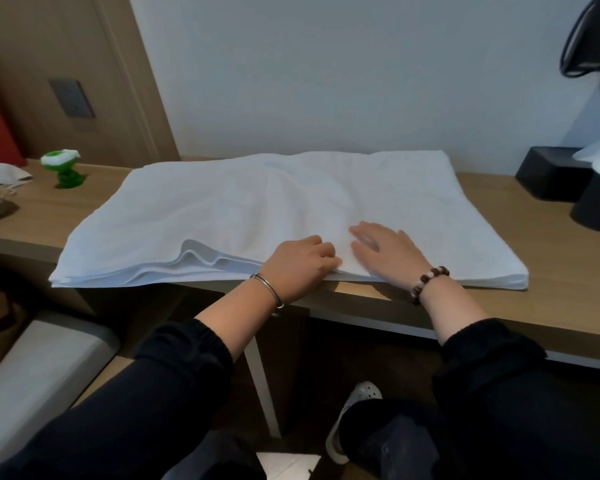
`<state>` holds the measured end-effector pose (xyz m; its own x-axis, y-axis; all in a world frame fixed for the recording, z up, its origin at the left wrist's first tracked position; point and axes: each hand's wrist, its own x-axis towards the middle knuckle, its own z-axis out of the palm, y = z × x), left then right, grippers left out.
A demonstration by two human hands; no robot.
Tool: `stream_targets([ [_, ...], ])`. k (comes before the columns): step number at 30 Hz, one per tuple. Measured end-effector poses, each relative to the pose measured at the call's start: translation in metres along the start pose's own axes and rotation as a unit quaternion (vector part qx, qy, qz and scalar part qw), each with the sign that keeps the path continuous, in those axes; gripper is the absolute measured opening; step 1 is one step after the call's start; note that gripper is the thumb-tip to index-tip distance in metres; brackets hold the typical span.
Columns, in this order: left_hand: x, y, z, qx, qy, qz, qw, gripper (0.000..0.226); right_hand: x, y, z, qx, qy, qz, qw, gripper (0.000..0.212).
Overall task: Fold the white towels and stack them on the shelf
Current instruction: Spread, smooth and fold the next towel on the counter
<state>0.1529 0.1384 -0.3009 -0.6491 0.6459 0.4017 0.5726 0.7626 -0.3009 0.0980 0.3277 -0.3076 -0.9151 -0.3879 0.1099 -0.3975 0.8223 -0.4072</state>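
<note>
A large white towel (257, 206), folded into several layers, lies spread across the wooden table (551, 271) with its near edge at the table's front. My left hand (298, 263) sits at that near edge with curled fingers, gripping the towel's layers. Just to its right, my right hand (387, 249) rests flat on top of the towel with the fingers spread. The layers gape slightly at the front left.
A green and white figurine (65, 168) and crumpled white cloth (6, 174) sit at the table's left. Black boxes (551, 178) holding tissue stand at the right. A wall rises right behind the table. A grey seat (39, 362) lies low on the left.
</note>
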Motion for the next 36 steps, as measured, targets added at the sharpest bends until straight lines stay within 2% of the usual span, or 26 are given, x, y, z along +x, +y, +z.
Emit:
stream_targets([
  [2,0.001,-0.001,0.001,-0.009,0.004,-0.012,1.000,0.017,-0.011,-0.002,-0.007,0.082,-0.034,-0.042,0.995,0.048],
  [5,0.004,-0.004,0.006,-0.044,-0.015,-0.052,0.998,0.007,-0.021,-0.001,-0.014,0.083,-0.040,-0.062,0.994,0.044],
  [8,0.004,-0.005,0.004,-0.076,0.020,-0.070,0.994,0.003,-0.024,0.000,-0.014,0.086,0.028,-0.067,0.994,0.025],
  [11,0.005,-0.004,0.000,-0.081,0.083,-0.068,0.991,0.014,-0.026,0.002,-0.012,0.047,0.106,-0.090,0.989,0.014],
  [14,0.008,-0.002,-0.004,-0.045,0.105,-0.042,0.993,0.022,-0.030,0.002,-0.010,-0.046,0.217,-0.185,0.957,0.018],
  [16,0.009,0.001,-0.004,-0.023,0.098,-0.014,0.995,0.025,-0.035,0.001,-0.006,-0.098,0.244,-0.218,0.940,0.022],
  [19,0.004,0.003,0.000,-0.050,0.072,0.001,0.996,0.024,-0.038,0.002,0.001,-0.115,0.190,-0.201,0.954,0.024],
  [25,-0.001,-0.001,0.001,-0.097,0.021,-0.038,0.994,0.019,-0.034,0.007,-0.002,-0.073,0.098,-0.124,0.985,0.013],
  [27,-0.001,-0.001,0.003,-0.103,0.014,-0.046,0.993,0.019,-0.029,0.005,-0.009,-0.010,0.067,-0.081,0.994,0.013],
  [29,0.000,-0.001,0.004,-0.109,0.003,-0.058,0.992,0.019,-0.019,0.002,-0.014,0.077,0.081,-0.029,0.993,0.025],
  [30,0.000,-0.001,0.004,-0.112,-0.003,-0.064,0.992,0.018,-0.014,0.001,-0.015,0.081,0.093,-0.010,0.992,0.031],
  [31,0.001,-0.001,0.004,-0.115,-0.010,-0.071,0.991,0.018,-0.008,0.003,-0.015,0.031,0.093,0.006,0.995,0.034],
  [33,0.002,-0.002,0.004,-0.128,-0.024,-0.083,0.988,0.014,-0.003,0.012,-0.009,-0.113,0.006,0.044,0.993,0.044],
  [35,0.002,-0.003,0.004,-0.142,-0.041,-0.092,0.985,0.011,0.000,0.028,-0.006,-0.157,-0.062,0.085,0.982,0.052],
  [36,0.002,-0.003,0.003,-0.147,-0.047,-0.096,0.983,0.010,0.001,0.036,-0.007,-0.155,-0.064,0.102,0.980,0.054],
])
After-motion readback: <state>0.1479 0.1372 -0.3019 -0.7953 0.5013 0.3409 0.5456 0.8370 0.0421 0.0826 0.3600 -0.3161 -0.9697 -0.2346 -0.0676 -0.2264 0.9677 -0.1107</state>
